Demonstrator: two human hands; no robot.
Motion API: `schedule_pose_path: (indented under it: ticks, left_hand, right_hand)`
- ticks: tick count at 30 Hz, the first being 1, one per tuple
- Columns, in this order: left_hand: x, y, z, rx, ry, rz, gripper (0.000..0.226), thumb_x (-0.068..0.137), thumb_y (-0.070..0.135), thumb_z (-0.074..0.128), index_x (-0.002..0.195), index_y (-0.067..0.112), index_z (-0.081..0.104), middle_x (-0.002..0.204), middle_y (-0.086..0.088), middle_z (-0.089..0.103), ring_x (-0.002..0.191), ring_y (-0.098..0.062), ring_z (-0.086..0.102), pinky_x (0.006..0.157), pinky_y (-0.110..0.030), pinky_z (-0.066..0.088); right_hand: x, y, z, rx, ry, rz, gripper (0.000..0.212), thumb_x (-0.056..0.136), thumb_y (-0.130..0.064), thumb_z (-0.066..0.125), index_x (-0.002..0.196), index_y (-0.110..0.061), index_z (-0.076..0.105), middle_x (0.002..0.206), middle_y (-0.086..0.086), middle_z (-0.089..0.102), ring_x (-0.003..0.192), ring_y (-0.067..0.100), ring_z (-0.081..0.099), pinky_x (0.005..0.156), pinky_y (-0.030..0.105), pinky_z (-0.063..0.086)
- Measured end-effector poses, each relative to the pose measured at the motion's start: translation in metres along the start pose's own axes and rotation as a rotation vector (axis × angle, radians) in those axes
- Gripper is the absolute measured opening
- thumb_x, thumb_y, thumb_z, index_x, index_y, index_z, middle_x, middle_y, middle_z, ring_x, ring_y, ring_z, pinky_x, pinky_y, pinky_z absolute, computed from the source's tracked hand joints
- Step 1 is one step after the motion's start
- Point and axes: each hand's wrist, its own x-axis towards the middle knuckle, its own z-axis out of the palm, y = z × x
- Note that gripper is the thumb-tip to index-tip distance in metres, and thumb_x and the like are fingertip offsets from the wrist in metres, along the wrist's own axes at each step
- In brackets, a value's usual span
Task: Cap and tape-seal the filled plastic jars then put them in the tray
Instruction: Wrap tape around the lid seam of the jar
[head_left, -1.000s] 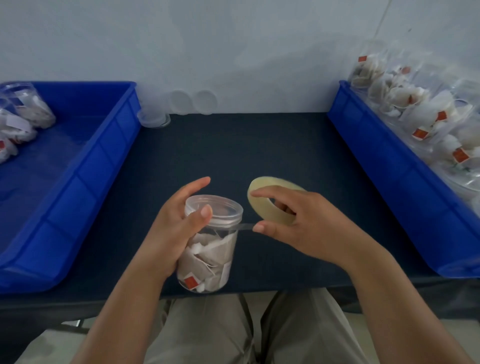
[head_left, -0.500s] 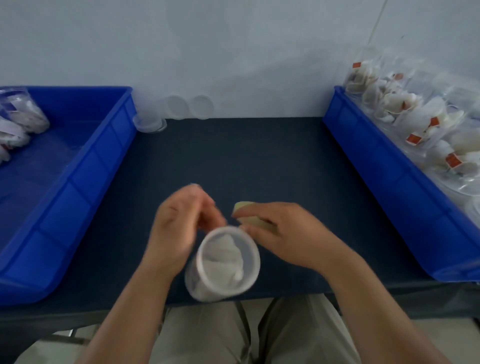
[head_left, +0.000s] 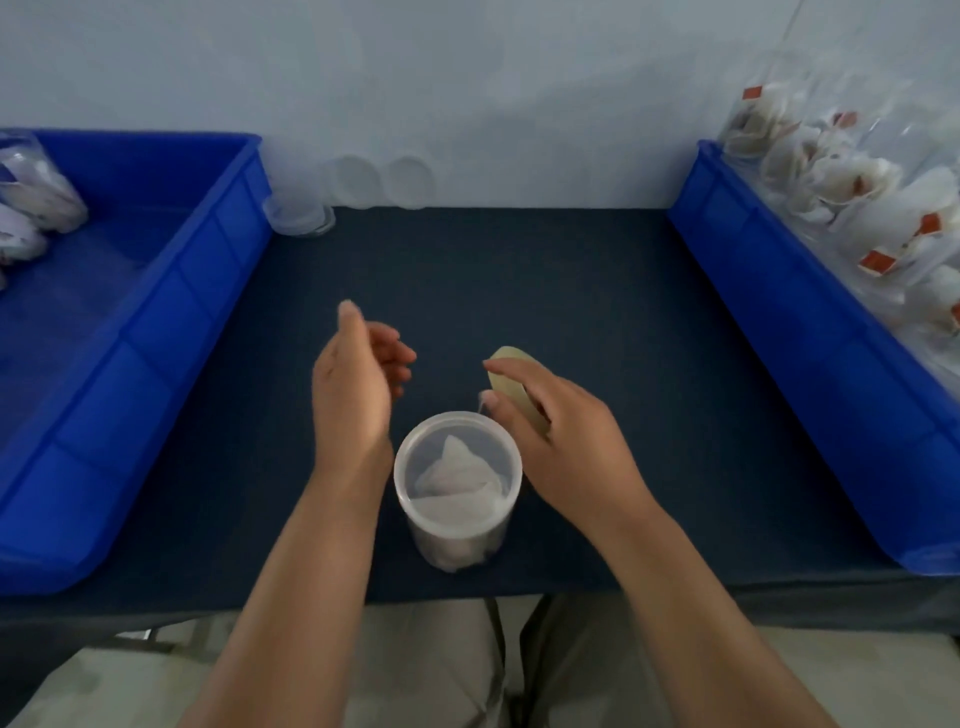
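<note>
Hands either side of the jar — left hand loose, empty; right hand gripping tape roll.

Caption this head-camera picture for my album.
Right hand holds a tape roll beside the capped jar on the table; left hand open, holding nothing.

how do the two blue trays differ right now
The left tray holds only a few filled jars at its far left, with much bare floor; the right tray is crowded with heaped jars rising above its rim. Clear lids stand by the left tray's far corner, none by the right tray's. Both are blue plastic.
</note>
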Motion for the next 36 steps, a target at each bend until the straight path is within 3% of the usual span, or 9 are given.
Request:
schedule_pose_path:
  ticks: [3,5,8,10,16,21,28,31,36]
  left_hand:
    - [-0.053,-0.018,-0.025,-0.028,0.228,0.255,0.038,0.102,0.058,0.042,0.103,0.030,0.067,0.100,0.015,0.073,0.091,-0.005,0.068,0.082,-0.033,0.052]
    - [-0.102,-0.038,-0.035,0.103,0.176,0.506,0.037,0.094,0.045,0.054,0.127,0.029,0.059,0.124,0.024,0.061,0.116,-0.010,0.063,0.095,-0.027,0.052]
    - [-0.146,-0.064,-0.031,0.302,-0.045,0.571,0.109,0.068,0.060,0.083,0.158,0.018,0.036,0.155,0.010,0.039,0.144,-0.017,0.045,0.113,-0.021,0.040]
    - [-0.149,-0.062,-0.022,0.359,-0.111,0.559,0.133,0.063,0.081,0.082,0.165,0.020,0.022,0.162,0.006,0.030,0.151,-0.015,0.035,0.117,-0.015,0.032]
    - [-0.100,-0.049,-0.028,0.255,-0.227,0.567,0.115,0.068,0.050,0.093,0.158,0.029,0.026,0.144,0.009,0.060,0.137,-0.012,0.057,0.106,-0.017,0.047]
    - [-0.043,-0.037,-0.066,0.300,-0.494,0.495,0.084,0.066,0.055,0.089,0.141,0.044,0.055,0.145,0.019,0.054,0.136,-0.008,0.056,0.103,-0.030,0.053]
    - [-0.029,-0.046,-0.069,0.273,-0.666,0.530,0.084,0.090,0.047,0.075,0.162,0.036,0.035,0.162,0.016,0.045,0.150,-0.009,0.044,0.114,-0.018,0.041]
    - [-0.038,-0.054,-0.053,0.361,-0.594,0.573,0.103,0.072,0.060,0.086,0.157,0.049,0.030,0.156,0.021,0.038,0.146,-0.006,0.042,0.107,-0.007,0.038]
    - [-0.046,-0.052,-0.038,0.227,-0.502,0.447,0.093,0.073,0.073,0.083,0.150,0.061,0.032,0.145,0.037,0.050,0.138,0.006,0.049,0.102,-0.004,0.041]
  right_hand:
    - [-0.004,0.003,-0.002,-0.010,0.017,0.021,0.039,0.101,-0.062,0.056,0.137,-0.050,0.059,0.116,-0.025,0.067,0.110,0.002,0.062,0.096,0.035,0.057]
    - [-0.007,0.005,-0.002,-0.009,0.033,0.022,0.038,0.100,-0.063,0.056,0.136,-0.050,0.060,0.120,-0.024,0.069,0.112,0.001,0.063,0.097,0.035,0.057]
    - [-0.009,0.004,-0.002,-0.023,0.051,0.013,0.038,0.101,-0.061,0.056,0.135,-0.047,0.063,0.120,-0.023,0.071,0.110,0.000,0.063,0.095,0.033,0.057]
    - [-0.011,0.002,-0.002,-0.019,0.038,0.002,0.040,0.100,-0.063,0.054,0.136,-0.047,0.063,0.120,-0.021,0.071,0.109,0.001,0.064,0.094,0.034,0.057]
    - [-0.018,0.006,-0.014,-0.007,0.001,-0.024,0.045,0.101,-0.064,0.053,0.140,-0.045,0.063,0.132,-0.022,0.069,0.121,-0.001,0.062,0.101,0.029,0.055]
    - [-0.019,0.013,-0.035,-0.060,-0.063,-0.032,0.045,0.100,-0.064,0.053,0.143,-0.050,0.058,0.143,-0.036,0.057,0.124,-0.011,0.056,0.099,0.012,0.047]
    - [-0.021,0.005,-0.040,-0.113,-0.215,-0.093,0.042,0.104,-0.061,0.053,0.143,-0.049,0.061,0.142,-0.034,0.060,0.128,-0.010,0.056,0.101,0.016,0.050]
    - [-0.019,0.002,-0.040,-0.113,-0.219,-0.121,0.040,0.106,-0.057,0.053,0.143,-0.046,0.061,0.136,-0.032,0.064,0.122,-0.009,0.060,0.096,0.017,0.052]
    - [-0.017,0.005,-0.044,-0.115,-0.209,-0.112,0.044,0.104,-0.061,0.053,0.145,-0.047,0.060,0.137,-0.035,0.063,0.123,-0.013,0.057,0.092,0.006,0.046]
